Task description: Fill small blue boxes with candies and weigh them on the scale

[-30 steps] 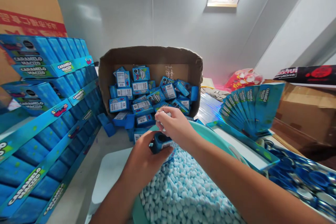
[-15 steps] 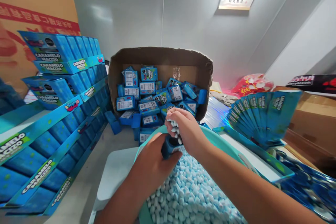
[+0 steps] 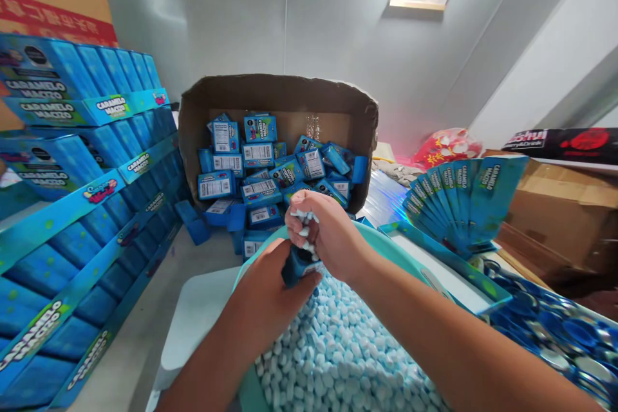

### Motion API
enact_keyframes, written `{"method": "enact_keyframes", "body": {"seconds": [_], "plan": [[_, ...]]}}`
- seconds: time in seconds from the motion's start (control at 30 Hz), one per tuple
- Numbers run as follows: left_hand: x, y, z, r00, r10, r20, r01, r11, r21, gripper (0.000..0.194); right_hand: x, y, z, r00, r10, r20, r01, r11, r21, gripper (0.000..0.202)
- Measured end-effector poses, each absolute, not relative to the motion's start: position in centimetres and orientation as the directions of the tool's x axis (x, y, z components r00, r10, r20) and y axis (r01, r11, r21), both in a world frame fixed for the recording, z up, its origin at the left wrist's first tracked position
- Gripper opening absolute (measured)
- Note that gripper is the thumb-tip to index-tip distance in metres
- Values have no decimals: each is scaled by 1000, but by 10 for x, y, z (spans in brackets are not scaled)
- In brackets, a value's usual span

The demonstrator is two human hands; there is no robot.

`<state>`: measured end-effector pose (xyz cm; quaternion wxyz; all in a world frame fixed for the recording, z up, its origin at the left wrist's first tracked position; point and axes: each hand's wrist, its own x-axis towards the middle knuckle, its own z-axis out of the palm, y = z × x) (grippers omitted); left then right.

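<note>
My left hand [image 3: 284, 280] is wrapped round a small blue box [image 3: 300, 265], whose open top faces up. Cupped just above that opening, my right hand [image 3: 326, 232] holds several pale candies [image 3: 305, 222], some at the mouth of the box. Both hands are over a teal basin [image 3: 405, 254] full of pale blue and white candies [image 3: 347, 341]. Behind the basin, a brown carton [image 3: 275, 93] lies with its opening toward me and holds many small blue boxes [image 3: 261, 192]. How full the held box is cannot be seen.
Display trays [image 3: 111, 193] packed with blue boxes are stacked at the left. A pale plastic surface [image 3: 197, 315] lies left of the basin. At the right are a long blue tray [image 3: 449, 270], fanned blue cards [image 3: 463, 199], round tins [image 3: 555, 335] and a cardboard box [image 3: 560, 219].
The whole view has shifted, with the scene now further left. My right hand still holds candies at the box opening, its fingers turned a little more over it.
</note>
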<state>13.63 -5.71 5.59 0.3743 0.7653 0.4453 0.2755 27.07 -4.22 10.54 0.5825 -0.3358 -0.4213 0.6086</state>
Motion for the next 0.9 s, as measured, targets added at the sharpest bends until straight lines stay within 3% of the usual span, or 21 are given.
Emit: {"method": "enact_keyframes", "body": {"seconds": [0.3,0.4,0.63,0.9], "plan": [[137,-59,57,467,878,109,435,-335,836,29,269,-43,106,-154,984,91,-497,2,-867,25],[138,-58,56,446,888,108,441,-323,837,21,269,-43,106,-143,985,97,-489,15,-872,26],[138,-58,55,418,903,96,435,-292,852,22,268,-43,104,-45,992,117,-434,86,-897,31],[139,-60,54,413,905,101,421,-289,860,25,268,-44,106,-55,991,119,-382,89,-920,34]]}}
